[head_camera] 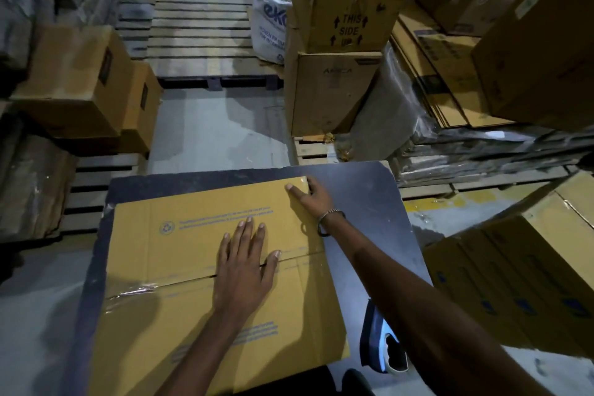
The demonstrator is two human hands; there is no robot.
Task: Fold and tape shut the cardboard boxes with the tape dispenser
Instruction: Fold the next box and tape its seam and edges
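A brown cardboard box (180,235) with blue print lies on a dark table (369,235), its top flaps folded shut. Clear tape (131,292) shines along the left part of the centre seam. My left hand (244,267) presses flat on the seam with its fingers spread. My right hand (310,199) grips the box's far right corner, thumb on top and fingers curled over the far edge. A blue and white object (384,344), apparently the tape dispenser, lies on the table's near right part, beside my right forearm.
Stacked cartons (334,26) stand behind the table on the right, next to a white sack (270,19). More boxes (83,80) sit at the left and a carton (520,276) at the right. Wooden pallets (199,38) lie on the floor beyond.
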